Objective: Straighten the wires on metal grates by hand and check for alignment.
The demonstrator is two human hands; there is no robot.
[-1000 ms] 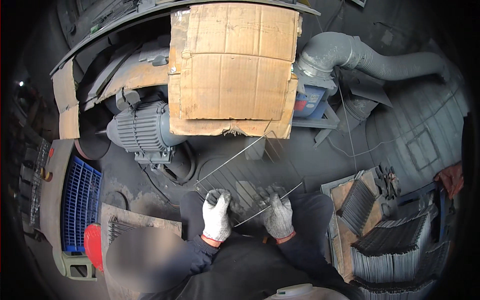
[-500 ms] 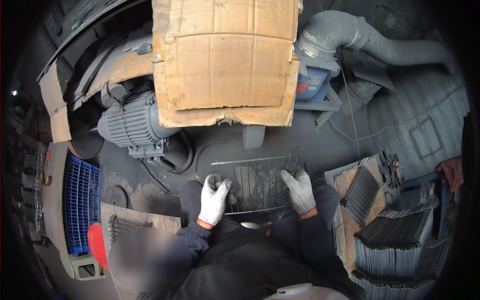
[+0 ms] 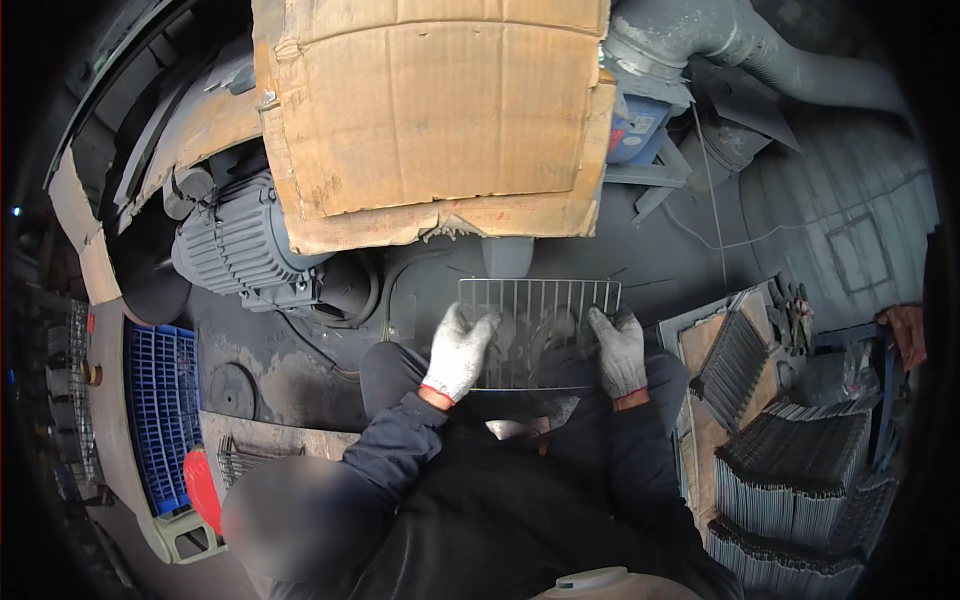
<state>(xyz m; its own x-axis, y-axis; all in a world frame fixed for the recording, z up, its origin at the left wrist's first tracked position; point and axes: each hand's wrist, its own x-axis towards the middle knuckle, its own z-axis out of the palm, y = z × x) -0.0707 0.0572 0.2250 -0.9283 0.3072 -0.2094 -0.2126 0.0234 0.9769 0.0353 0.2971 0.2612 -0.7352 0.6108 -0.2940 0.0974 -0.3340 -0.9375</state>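
Note:
A rectangular wire rack point(image 3: 540, 335) with thin parallel bars is held up in front of my lap, a hand at either end. My left hand point(image 3: 460, 350), in a whitish knit glove with a red cuff edge, closes on the rack's left side. At the right side, my right hand point(image 3: 619, 352), gloved alike, grips the frame with the thumb on top. The fingers beneath the rack are partly hidden. Beyond the rack's far edge hangs a large cardboard sheet point(image 3: 430, 120).
A grey electric motor point(image 3: 240, 240) stands far left. On the right, a small stack of wire racks point(image 3: 735, 365) lies on a board, with taller stacks point(image 3: 795, 450) nearer me. A blue plastic crate point(image 3: 165, 415) is at left. A grey duct point(image 3: 740, 45) curves at far right.
Both hands have raised the wire rack away from my lap, and it now appears more level. The whole view has shifted slightly, with the cardboard looking larger.

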